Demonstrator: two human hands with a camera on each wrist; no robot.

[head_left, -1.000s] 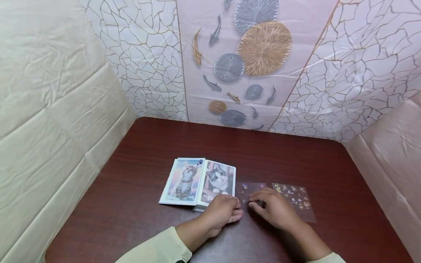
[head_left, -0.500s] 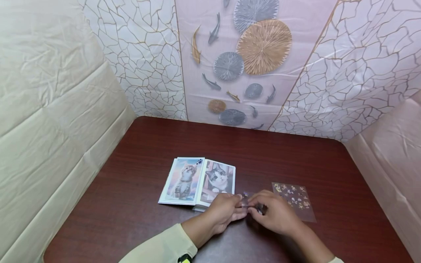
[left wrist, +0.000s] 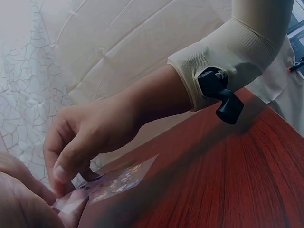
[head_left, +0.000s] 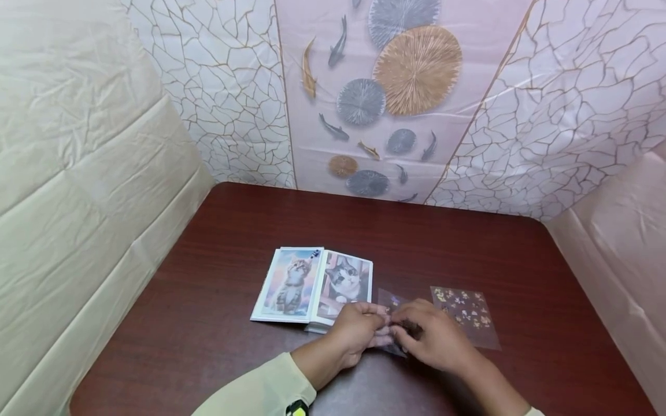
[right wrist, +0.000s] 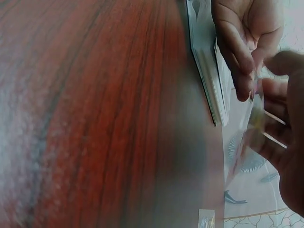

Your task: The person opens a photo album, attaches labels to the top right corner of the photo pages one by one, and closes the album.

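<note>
Before me on the table, a clear sticker sheet point(head_left: 388, 297) is raised and tilted between my two hands, with a small purple sticker near its top. My left hand point(head_left: 356, 330) holds its left side between thumb and fingers, close by the album's lower right corner. At the sheet's right side, my right hand point(head_left: 434, 334) pinches with thumb and forefinger. In the left wrist view the right hand point(left wrist: 90, 135) bends down over the clear film point(left wrist: 72, 203). The right wrist view shows the fingertips of both hands meeting at the sheet, which is mostly edge-on there.
An open album point(head_left: 314, 319) with two cat pictures lies left of the hands. Beyond my right hand lies a second clear sheet point(head_left: 476, 335) covered with several small gold and pale stickers. The dark red table point(head_left: 250, 219) is bounded by fabric-covered walls point(head_left: 104, 173).
The sheet was flat on the table under my right hand. It has been lifted and turned, and my left hand has moved right to grip it.
</note>
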